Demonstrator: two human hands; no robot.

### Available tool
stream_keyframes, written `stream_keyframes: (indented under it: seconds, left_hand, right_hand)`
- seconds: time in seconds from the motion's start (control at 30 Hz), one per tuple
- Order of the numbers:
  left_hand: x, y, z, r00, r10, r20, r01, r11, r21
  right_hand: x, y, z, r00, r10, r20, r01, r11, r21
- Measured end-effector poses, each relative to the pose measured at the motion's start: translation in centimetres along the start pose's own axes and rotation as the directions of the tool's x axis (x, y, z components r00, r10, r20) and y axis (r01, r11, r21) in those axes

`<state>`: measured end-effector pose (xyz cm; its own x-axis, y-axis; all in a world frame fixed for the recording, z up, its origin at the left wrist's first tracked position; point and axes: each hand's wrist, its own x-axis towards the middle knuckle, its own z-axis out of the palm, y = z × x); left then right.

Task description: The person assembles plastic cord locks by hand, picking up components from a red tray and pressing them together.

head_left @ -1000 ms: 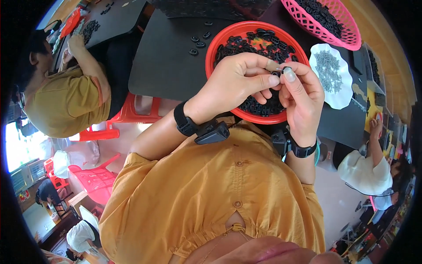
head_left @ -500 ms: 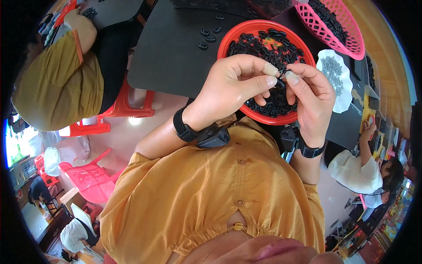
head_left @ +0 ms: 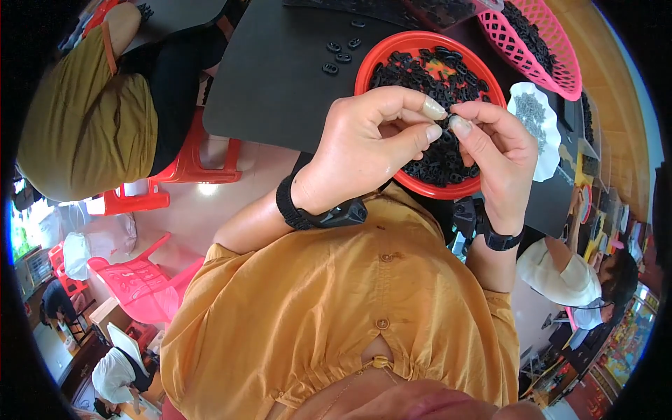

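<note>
Presently we find one small black piece [head_left: 451, 117] at the fingertips, above the red basin [head_left: 431, 37] and in front of the person's chest. We record the right hand [head_left: 502, 150] as pinching it between thumb and forefinger. The left hand [head_left: 371, 136] is drawn up close beside it, thumb and covered forefinger nearly meeting; whether these grip anything we cannot tell, the gap being too small to read. In our judgement, the step in hand is close fingertip work on this single piece, the right hand steadying it and the left working at its near side. The next move, we judge, calls for a firm right pinch and a small, well-aligned motion of the left fingertips, since a slip would drop the piece among its like. As to direction, the piece is largely masked by the fingers, so we can certify neither which way it points nor its long axis. For comparison, loose black ovals [head_left: 343, 57] lie flat on the bench [head_left: 280, 91], the nearest two with long axes roughly left to right. A white scalloped dish [head_left: 549, 152] of small pale parts [head_left: 530, 115] stands beyond the right hand.
</note>
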<state>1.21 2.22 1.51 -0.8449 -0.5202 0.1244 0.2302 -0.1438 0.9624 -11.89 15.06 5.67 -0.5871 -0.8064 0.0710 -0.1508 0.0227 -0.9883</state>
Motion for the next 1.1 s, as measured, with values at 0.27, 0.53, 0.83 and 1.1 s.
stream_keyframes:
  seconds: [0.27,0.53,0.83,1.1]
  left_hand:
    - [-0.1,0.1,0.0,1.0,0.023,-0.017,-0.023,0.999,0.039]
    - [0.1,-0.4,0.2,0.996,0.076,-0.054,-0.075,0.997,0.027]
    - [0.5,0.4,0.2,0.991,0.055,-0.125,-0.053,0.998,0.022]
    - [0.8,-0.2,0.6,0.996,0.068,-0.051,-0.07,0.997,-0.037]
  right_hand:
    - [0.0,-0.2,0.1,0.996,-0.036,0.084,0.037,0.999,-0.002]
    - [0.2,-0.1,0.3,0.992,-0.1,0.076,0.109,0.986,-0.127]
    - [-0.3,1.4,1.1,0.958,-0.286,-0.004,0.271,0.911,-0.312]
    - [-0.6,1.9,0.9,0.922,-0.388,-0.007,0.345,0.827,-0.444]
